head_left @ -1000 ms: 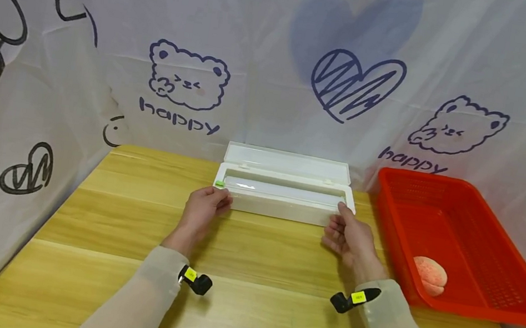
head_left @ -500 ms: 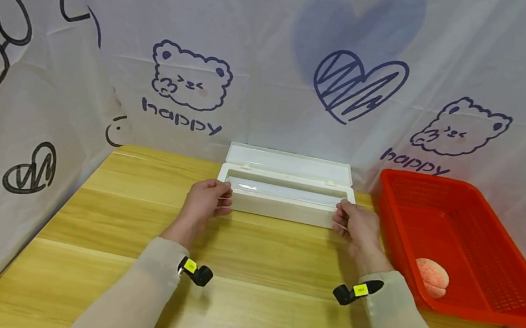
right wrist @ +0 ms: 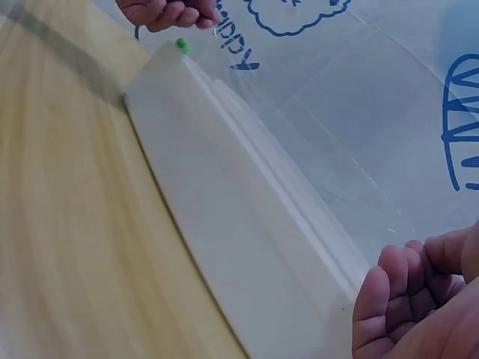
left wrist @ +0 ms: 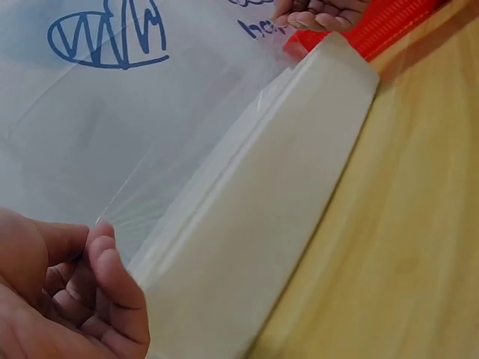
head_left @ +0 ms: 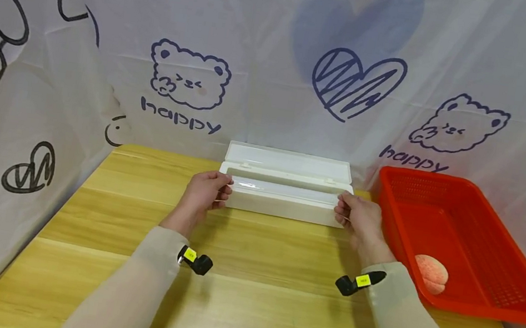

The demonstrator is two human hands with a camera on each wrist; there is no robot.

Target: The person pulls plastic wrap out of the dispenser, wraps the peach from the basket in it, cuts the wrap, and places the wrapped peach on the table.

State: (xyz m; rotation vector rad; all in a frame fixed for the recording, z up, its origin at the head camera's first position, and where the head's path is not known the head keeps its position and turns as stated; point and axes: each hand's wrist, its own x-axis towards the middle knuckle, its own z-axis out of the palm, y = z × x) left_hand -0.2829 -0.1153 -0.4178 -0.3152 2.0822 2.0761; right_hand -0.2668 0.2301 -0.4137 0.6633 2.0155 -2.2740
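A long white cling film dispenser box [head_left: 287, 208] stands at the back of the table, its lid [head_left: 288, 162] tipped back against the curtain. Clear cling film [left wrist: 161, 176] stretches up from the box between both hands. My left hand [head_left: 203, 192] pinches one corner of the film between thumb and forefinger, at the box's left end. At the right end, my right hand [head_left: 361, 217] pinches the other corner in the same way. Both wrist views show the film taut above the box's front edge. A small green slider [right wrist: 182, 46] sits at the box's left end.
A red plastic basket [head_left: 499, 315] stands on the right, with a pink, peach-like piece [head_left: 431, 274] inside near its left wall. Behind the wooden table [head_left: 262, 309] hangs a white curtain [head_left: 271, 103] with printed drawings.
From resting at the box's ends, both hands have closed on the film's corners. They have since risen slightly, lifting the film's edge above the box.
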